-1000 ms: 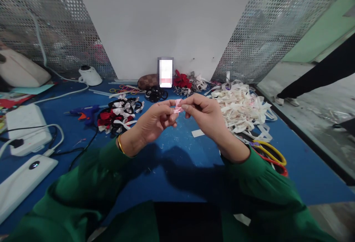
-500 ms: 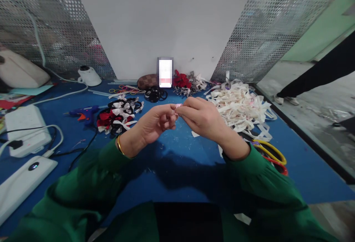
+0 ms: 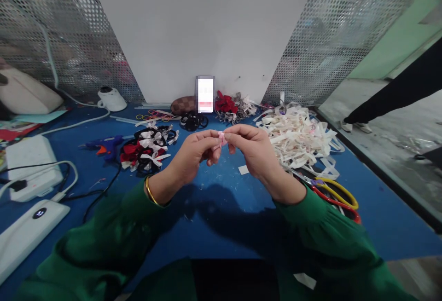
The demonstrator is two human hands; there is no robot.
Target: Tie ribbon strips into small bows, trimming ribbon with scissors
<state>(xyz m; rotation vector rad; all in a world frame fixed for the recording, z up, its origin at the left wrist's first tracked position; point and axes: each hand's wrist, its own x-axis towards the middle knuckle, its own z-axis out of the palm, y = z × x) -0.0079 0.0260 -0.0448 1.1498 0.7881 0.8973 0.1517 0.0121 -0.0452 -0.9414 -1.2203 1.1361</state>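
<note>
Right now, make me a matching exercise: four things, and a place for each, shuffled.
Things:
1. Pink ribbon
2. Glue gun
3. Yellow scissor handle
4. Phone

Places:
A. In front of the white board
B. Beside the right sleeve
C. Pinched by left hand and right hand
D. Left part of the blue table

Pairs: 1-C; 2-D; 3-B; 4-A

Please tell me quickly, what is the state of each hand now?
Left hand: closed, pinching a small pink ribbon piece between thumb and finger.
Right hand: closed, pinching the same piece from its other side.
</note>
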